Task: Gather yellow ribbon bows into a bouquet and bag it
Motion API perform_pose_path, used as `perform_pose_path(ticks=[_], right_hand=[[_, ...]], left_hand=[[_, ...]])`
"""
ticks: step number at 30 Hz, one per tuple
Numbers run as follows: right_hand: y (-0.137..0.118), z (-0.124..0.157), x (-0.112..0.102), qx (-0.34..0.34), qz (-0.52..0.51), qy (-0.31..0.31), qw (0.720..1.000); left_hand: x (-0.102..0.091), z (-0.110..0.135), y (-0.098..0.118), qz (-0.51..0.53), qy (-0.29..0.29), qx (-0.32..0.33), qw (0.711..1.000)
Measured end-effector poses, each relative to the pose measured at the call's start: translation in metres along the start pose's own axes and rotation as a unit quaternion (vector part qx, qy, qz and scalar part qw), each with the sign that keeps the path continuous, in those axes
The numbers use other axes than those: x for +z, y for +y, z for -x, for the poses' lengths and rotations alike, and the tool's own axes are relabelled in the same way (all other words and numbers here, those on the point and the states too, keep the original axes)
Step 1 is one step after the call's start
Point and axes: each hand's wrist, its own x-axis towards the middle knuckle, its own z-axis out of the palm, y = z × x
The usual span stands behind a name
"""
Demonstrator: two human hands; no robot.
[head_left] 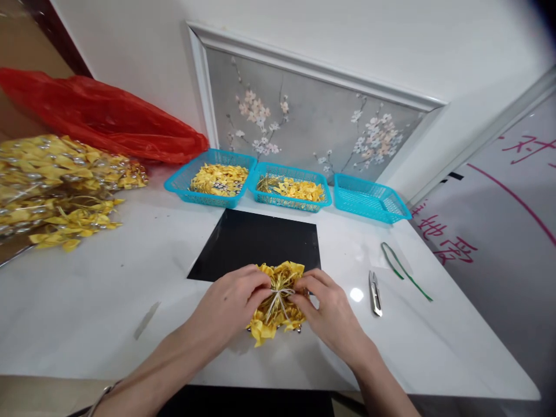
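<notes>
Far left of the black mat (256, 240) on the white table (87, 324), yellow ribbon flowers (65, 174) with silvery beads lie heaped, partly under clear plastic; beyond them, left of the mat's far edge, slumps a red plastic bag (104, 119). Behind the mat's left part, a turquoise mesh basket (208, 201) holds more yellow flowers. At the mat's near edge, the left hand (238, 296) pinches one side of a white tie (278, 291) between thumb and fingers; the tie sits across the middle of a golden-stemmed yellow ribbon bunch (264, 333), which overlaps that edge. Behind the mat's right part, a middle basket (289, 204) carries yellow pieces and gold stems, with a framed blossom picture (308, 124) beyond. Near the mat's near right corner, the right hand (328, 307) pinches the tie's other side. Right of the mat come a third basket (369, 205), metal thread snips (375, 294) and a bent green strip (416, 283). Farthest right of it, a whiteboard (495, 202) bears pinkish-red handwriting: 对 high up, 她 and 爱 lower, other strokes cut off.
</notes>
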Motion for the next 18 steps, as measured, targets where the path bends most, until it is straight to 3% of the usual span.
perform_pose_path(ticks=[11, 15, 18], right_hand=[[0.001, -0.002, 0.011, -0.085, 0.075, 0.01, 0.993], [0.005, -0.004, 0.016, -0.085, 0.074, 0.024, 0.993], [0.009, -0.007, 0.012, -0.063, 0.023, 0.041, 0.997]], left_hand=[[0.02, 0.001, -0.009, -0.056, 0.025, 0.04, 0.997], [0.025, 0.003, -0.011, -0.053, 0.029, 0.042, 0.997], [0.018, 0.005, -0.009, -0.03, 0.036, 0.048, 0.998]])
